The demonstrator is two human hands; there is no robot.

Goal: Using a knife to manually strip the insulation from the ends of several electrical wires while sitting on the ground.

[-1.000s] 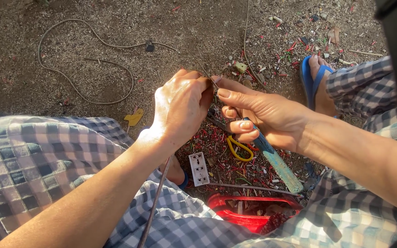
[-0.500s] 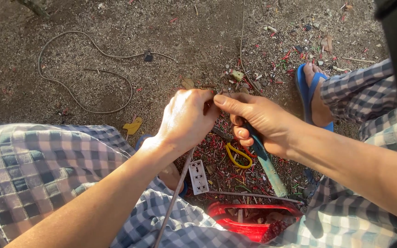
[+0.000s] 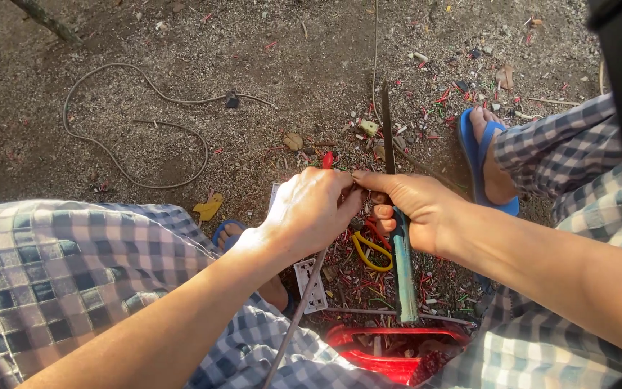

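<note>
Now knife [image 3: 397, 238] upright in right hand [image 3: 415, 212]; previously slanted, blade hidden.

Knife [image 3: 400, 259] with dark blade upright and pale turquoise handle pointing down, gripped in right hand; thin grey cable [image 3: 298, 317] slanting down from left hand.

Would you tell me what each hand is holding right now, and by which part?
The right hand grips a knife by its greenish handle, blade pointing away. The left hand pinches the end of a thin cable.
</note>
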